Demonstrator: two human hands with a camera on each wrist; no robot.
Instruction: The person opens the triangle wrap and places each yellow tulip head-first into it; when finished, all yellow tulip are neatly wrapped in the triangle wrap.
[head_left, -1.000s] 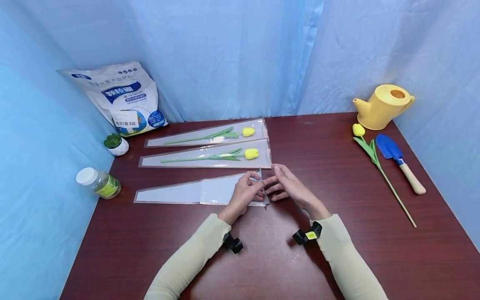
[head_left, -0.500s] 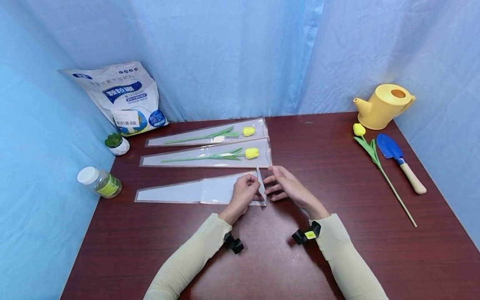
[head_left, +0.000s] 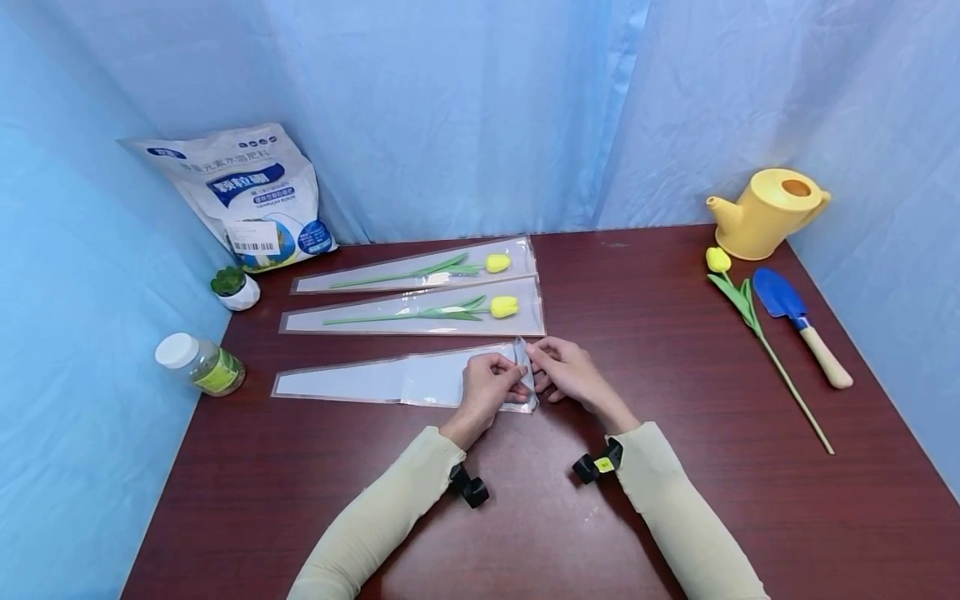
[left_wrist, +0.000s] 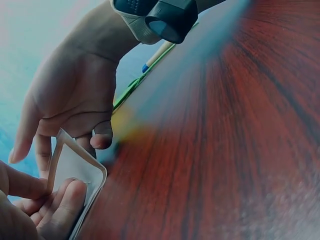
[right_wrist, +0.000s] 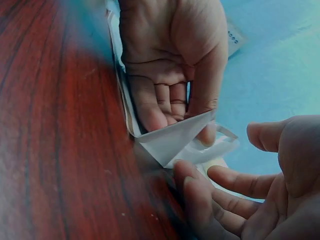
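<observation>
Fingers [left_wrist: 70, 202] curled, the reaching left hand [head_left: 486, 387] pinches the white sleeve [head_left: 435, 379] just nearer the person than the middle tulip sleeve [head_left: 529, 315]; off that landmark's wide end, the right hand [head_left: 568, 371] angles in, fingers loosely bent, tips at the edge. Right wrist view catches a triangular fold [right_wrist: 172, 140], tiny from the head!

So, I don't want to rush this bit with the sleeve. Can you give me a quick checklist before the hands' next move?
1. Left hand has the near sleeve: ok, it pinches the wide end.
2. Near sleeve unfilled: ok, no flower shows in it.
3. Its mouth fully parted: cannot tell, fingers cover part of it.
4. Right hand touching the sleeve: cannot tell, its fingers are right by the wide end.
5. Loose tulip in hand: not ok, it lies on the right beside the trowel.
</observation>
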